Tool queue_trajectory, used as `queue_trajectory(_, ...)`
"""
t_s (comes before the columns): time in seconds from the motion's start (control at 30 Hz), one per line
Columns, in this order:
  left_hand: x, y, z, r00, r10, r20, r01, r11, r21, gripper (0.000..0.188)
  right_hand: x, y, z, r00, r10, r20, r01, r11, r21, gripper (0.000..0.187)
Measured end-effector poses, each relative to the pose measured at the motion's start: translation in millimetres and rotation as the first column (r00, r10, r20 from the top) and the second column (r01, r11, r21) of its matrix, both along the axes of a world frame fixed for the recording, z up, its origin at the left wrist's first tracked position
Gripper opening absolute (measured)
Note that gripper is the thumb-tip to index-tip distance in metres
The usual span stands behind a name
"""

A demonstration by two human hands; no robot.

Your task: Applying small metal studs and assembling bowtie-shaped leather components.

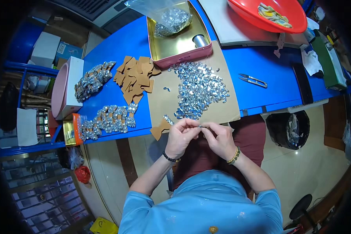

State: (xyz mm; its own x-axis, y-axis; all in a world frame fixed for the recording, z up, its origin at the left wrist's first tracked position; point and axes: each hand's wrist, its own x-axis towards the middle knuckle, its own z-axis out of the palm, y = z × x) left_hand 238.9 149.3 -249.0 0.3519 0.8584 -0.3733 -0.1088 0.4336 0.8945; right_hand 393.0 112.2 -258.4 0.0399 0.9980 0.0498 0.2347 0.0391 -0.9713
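My left hand (181, 137) and my right hand (220, 141) meet at the table's front edge, thumbs and forefingers pinched together. Between the fingertips is something small, too tiny to make out. Just beyond them spreads a heap of silvery faceted rhinestones (199, 91) on a tan board (226, 111). Beside my left hand lies a brown bow-shaped card (158, 129) with a short row of rhinestones (168, 120) on its upper end. Further left is a pile of bare brown bow-shaped cards (134, 76).
Rhinestone-covered bows lie in a front row (111, 119) and a rear bundle (93, 80). Behind the heap stands a pink-sided tin (183, 58) with a thread spool (200, 41) and a clear bag of rhinestones (171, 21). Thread snips (253, 80) lie right, below a red basin (241, 13).
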Motion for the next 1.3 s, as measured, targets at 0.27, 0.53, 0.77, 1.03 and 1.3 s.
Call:
queue_trajectory(0.27,1.3,-9.8,-1.7,0.988,-0.070,-0.134,0.089,0.986,0.143,0.006,2.4,-1.6,3.7,0.999,0.017,-0.039,-0.018,0.999,-0.033,0.006)
queue_trajectory(0.53,-5.7,-8.9,2.8,0.942,-0.086,-0.323,0.154,0.970,0.190,0.010,3.9,-1.0,7.4,0.980,-0.076,-0.185,0.070,0.997,-0.040,0.007)
queue_trajectory(0.77,-22.9,17.2,-4.4,0.565,0.364,-0.740,0.458,0.608,0.649,0.012,0.3,-4.7,-2.5,0.977,0.034,-0.212,-0.070,0.984,-0.166,0.007)
queue_trajectory(1.03,-27.9,20.6,-18.7,0.587,0.397,-0.706,0.477,0.535,0.698,0.007,-1.6,-2.7,-2.6,0.997,0.073,-0.027,-0.075,0.993,-0.092,0.008)
queue_trajectory(1.3,-30.1,31.4,-16.5,0.594,0.345,-0.727,0.529,0.513,0.676,0.009,-6.0,-1.7,-7.2,0.999,0.052,0.000,-0.052,0.999,0.015,0.010)
